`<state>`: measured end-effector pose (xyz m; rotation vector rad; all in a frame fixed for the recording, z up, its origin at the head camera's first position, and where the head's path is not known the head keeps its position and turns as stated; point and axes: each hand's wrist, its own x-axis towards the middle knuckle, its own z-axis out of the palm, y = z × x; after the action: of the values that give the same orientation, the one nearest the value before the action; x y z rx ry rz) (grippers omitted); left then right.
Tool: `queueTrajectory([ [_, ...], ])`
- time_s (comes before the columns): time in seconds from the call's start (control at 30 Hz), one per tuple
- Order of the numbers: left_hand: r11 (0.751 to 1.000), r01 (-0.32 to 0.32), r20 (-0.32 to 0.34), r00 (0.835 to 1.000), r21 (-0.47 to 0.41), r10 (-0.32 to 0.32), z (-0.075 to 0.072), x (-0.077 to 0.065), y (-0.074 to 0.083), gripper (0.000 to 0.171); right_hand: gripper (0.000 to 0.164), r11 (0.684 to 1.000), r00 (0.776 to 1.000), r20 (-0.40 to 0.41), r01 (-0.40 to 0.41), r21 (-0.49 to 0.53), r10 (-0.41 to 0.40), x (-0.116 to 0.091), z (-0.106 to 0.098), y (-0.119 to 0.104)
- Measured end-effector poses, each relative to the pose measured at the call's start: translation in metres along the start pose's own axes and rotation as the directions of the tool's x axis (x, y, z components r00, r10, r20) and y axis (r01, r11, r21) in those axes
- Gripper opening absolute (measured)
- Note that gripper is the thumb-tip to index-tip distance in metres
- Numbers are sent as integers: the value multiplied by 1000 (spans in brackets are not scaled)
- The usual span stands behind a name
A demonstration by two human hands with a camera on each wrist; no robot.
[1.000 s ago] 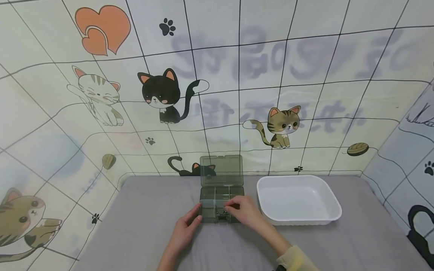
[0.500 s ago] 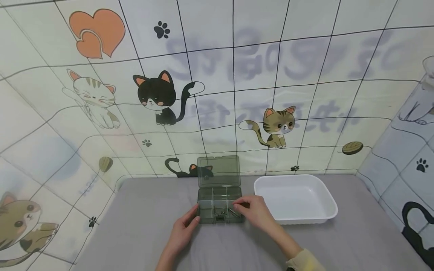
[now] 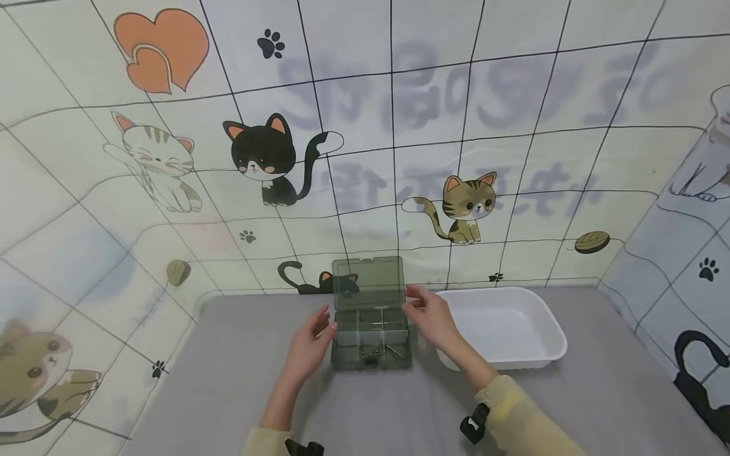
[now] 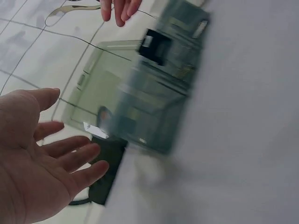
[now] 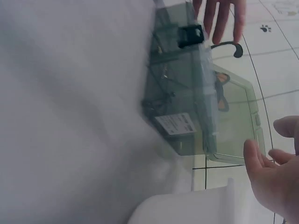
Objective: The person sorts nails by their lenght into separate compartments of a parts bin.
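A translucent grey-green compartment box stands on the grey cloth, its hinged lid raised upright at the back. Thin metal pins or nails lie in its front right compartment, and small metal bits in the front middle one. Beside the box's left wall is my left hand, fingers loosely extended; the left wrist view shows its palm holding nothing. My right hand is at the right edge of the lid, fingers slightly bent and nothing in them. Whether its fingertips touch the lid, I cannot tell.
To the right of the box sits a white plastic tray, partly behind my right forearm. Directly behind the lid rises a wall covering printed with cats and grid lines. A white label is on the box's side.
My right hand has left the front right compartment, where pins now lie, and moved back to the lid's edge. My left hand has shifted back along the box's left side.
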<state>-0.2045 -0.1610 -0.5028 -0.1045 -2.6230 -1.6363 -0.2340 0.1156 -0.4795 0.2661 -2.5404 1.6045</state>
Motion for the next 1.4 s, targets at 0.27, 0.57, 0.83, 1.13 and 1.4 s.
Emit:
queueTrajectory([
  [0.27, 993, 113, 55, 992, -26, -111, 4, 45, 32, 82, 65, 998, 998, 9, -60, -6, 60, 28, 4, -4],
  [0.57, 985, 149, 40, 988, -81, -147, 6, 69, 45, 83, 78, 989, 991, 41, -128, -75, 131, 49, 11, -5],
  [0.83, 988, 145, 34, 989, -59, -143, 8, 74, 45, 74, 85, 987, 984, 83, -160, 7, 158, 52, 17, -5],
  [1.13, 993, 39, -24, 999, -115, -42, 8, 72, 36, 69, 83, 988, 989, 33, -147, 43, 145, 45, 17, -6],
  [1.4, 990, 44, -94, 994, -136, -57, 4, 69, 40, 73, 80, 996, 997, 13, -79, 48, 79, 38, 14, -4],
])
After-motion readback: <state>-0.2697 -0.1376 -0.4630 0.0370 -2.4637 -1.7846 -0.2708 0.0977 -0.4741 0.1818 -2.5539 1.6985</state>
